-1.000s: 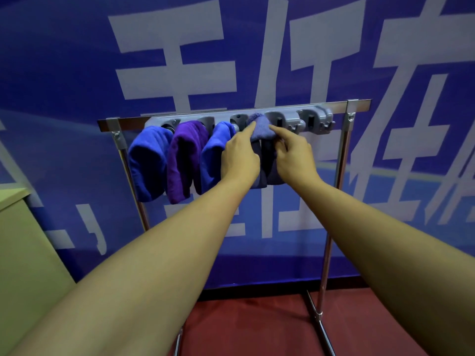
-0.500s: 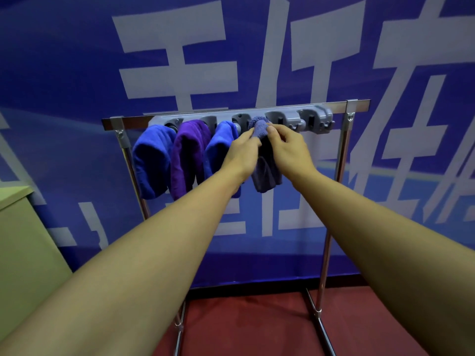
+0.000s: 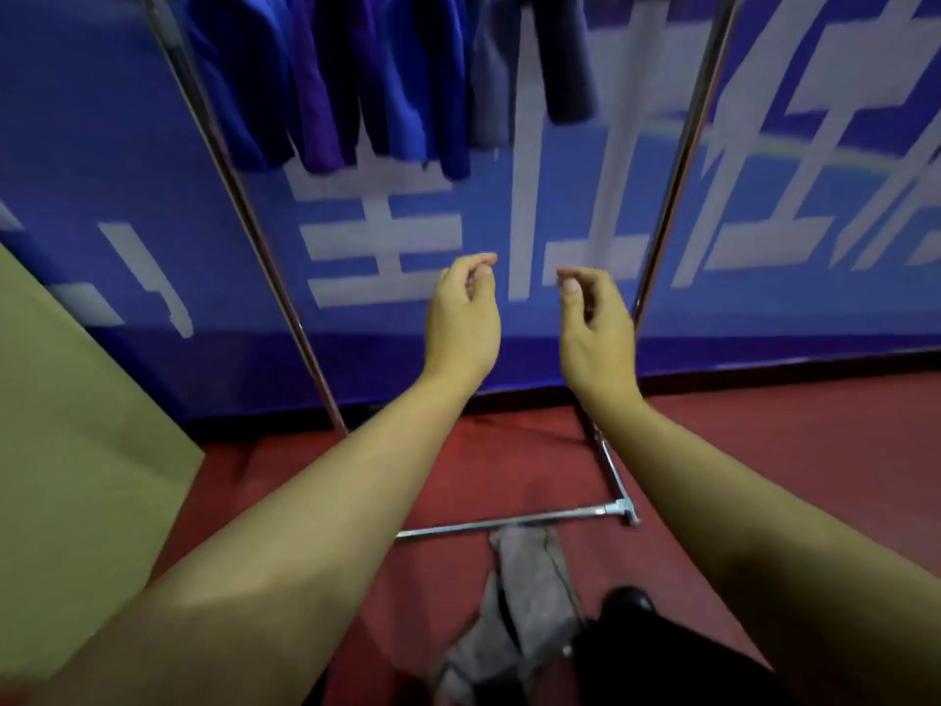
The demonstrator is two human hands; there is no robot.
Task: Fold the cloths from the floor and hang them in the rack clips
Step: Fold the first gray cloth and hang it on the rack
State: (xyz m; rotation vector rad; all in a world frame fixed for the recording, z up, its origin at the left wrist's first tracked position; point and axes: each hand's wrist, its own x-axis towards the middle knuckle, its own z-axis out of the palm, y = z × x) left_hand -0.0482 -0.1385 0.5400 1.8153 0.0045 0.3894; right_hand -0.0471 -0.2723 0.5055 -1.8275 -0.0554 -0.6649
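left hand (image 3: 461, 318): fingers loosely curled, holding nothing | right hand (image 3: 596, 323): same | hung cloths (image 3: 387, 79) above fingers | grey cloth (image 3: 524, 603) below (on floor)

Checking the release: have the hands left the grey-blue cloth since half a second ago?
Yes. Both the left hand and right hand now hang empty, below the hanging grey-blue cloth, between the rack uprights.

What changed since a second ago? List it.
Both hands let go of the grey cloth and dropped away from the rack; left hand and right hand now hang empty. View tilted down, showing another cloth on the floor. Hung cloths stayed.
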